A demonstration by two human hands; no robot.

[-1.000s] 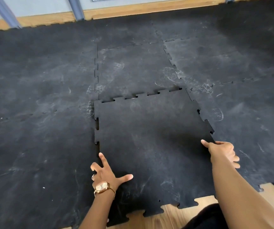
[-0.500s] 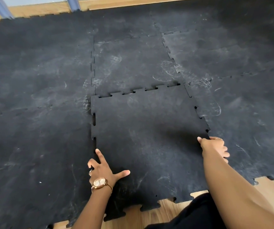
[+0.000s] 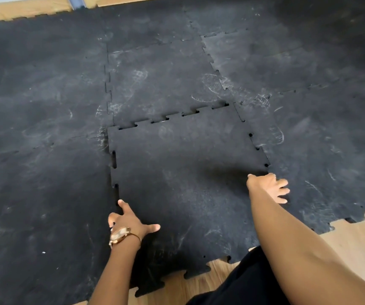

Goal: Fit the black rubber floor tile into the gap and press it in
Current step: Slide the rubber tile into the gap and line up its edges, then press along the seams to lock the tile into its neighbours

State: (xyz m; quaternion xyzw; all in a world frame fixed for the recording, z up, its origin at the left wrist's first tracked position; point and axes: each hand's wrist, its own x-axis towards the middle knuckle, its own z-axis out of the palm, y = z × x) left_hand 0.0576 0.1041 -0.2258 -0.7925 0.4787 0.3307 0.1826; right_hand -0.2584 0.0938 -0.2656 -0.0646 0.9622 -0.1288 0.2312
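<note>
Black rubber floor tile (image 3: pixel 183 177) lay in the gap among the dusty laid tiles (image 3: pixel 45 128), its jigsaw-toothed edges not fully seated. Along the far edge, small dark slots showed between its tabs and those of the tile beyond (image 3: pixel 155 84). More open slots showed on the left seam and small holes down the right seam. The near edge of the tile hung over bare wooden floor (image 3: pixel 199 285), its tabs free.

The left hand (image 3: pixel 131 221) rested on the near left part of the tile, palm down and fingers spread. The index finger pointed up along the left seam and the thumb stuck out to the right. It gripped nothing, lying flat on the rubber. A gold wristwatch (image 3: pixel 120 235) sat on that wrist.

The right hand (image 3: pixel 269 187) was at the right seam of the tile, over the joint with the neighbouring tile (image 3: pixel 331 161). Its thumb lay along the tile's surface and its other fingers curled down and to the right, onto the neighbour. Whether those fingers hooked under the edge or only pressed on it could not be told.

Pale shoe prints and scuffs marked the laid tiles around the gap. A strip of wooden floor also showed along the far wall at the top left. Dark clothing (image 3: pixel 243 282) filled the bottom middle, between the 2 forearms.
</note>
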